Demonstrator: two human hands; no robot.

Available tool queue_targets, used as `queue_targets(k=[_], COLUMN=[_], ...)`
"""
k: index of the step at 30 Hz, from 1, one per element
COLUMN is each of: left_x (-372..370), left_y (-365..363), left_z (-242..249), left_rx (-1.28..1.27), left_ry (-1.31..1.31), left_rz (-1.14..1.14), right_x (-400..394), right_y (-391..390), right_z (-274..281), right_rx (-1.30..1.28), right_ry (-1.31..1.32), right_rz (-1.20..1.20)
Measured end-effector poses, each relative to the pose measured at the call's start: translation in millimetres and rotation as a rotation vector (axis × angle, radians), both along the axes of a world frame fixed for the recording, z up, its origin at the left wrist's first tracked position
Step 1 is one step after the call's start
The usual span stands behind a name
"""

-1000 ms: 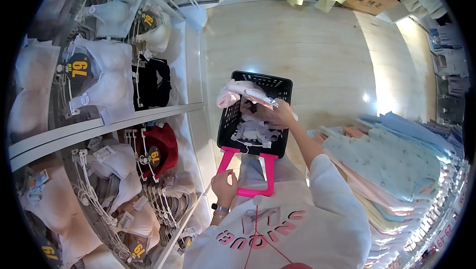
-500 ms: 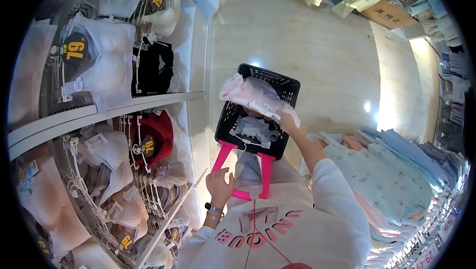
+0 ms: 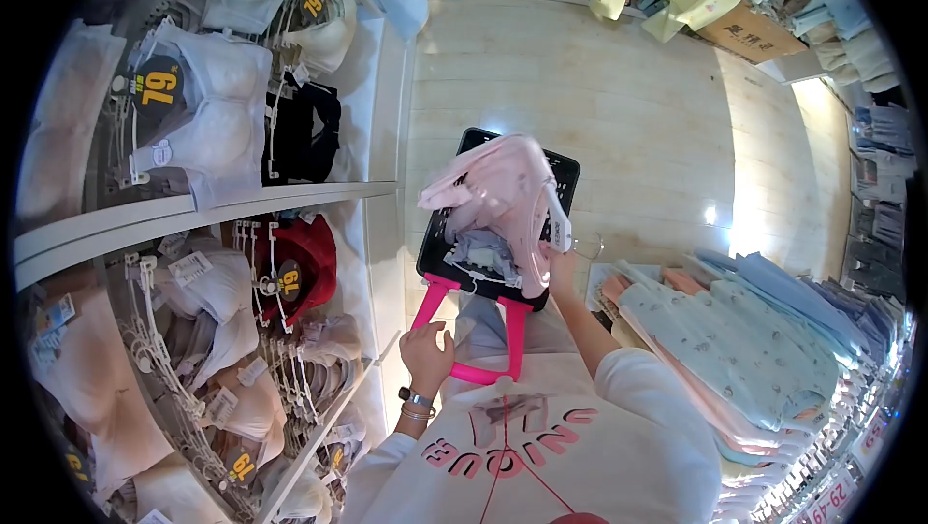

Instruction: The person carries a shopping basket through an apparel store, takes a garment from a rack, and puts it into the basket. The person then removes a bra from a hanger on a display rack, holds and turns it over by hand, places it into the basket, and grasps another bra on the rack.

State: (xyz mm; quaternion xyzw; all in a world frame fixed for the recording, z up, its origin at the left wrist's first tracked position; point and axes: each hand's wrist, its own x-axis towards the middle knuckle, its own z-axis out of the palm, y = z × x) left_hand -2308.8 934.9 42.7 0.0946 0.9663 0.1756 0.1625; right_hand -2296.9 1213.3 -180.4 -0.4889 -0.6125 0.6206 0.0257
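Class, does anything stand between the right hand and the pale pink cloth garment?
Nothing visible does: the right hand holds the pale pink cloth garment near its white plastic hanger, over the perforated black plastic basket.

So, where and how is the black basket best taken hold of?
Probably by the crossbar of its pink handle, coming from the wearer's side: the handle extends toward the white shirt with that bar mostly uncovered, whereas the pink garment drapes over the basket's opening.
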Motion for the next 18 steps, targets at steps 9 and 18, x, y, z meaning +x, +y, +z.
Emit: queue_targets(k=[9,18], left_x=[-2,-6], left_y=[3,4], left_z=[-2,0], left_rx=[0.061,0.069], left_ry=[0.054,0.053], left_rz=[0.025,0.029], right_x=[-36,-32], right_y=[25,-10], right_z=[-46,-70], right_rx=[0.052,0.261], right_ry=[-0.34,-0.329], right_rz=[0.251,0.227])
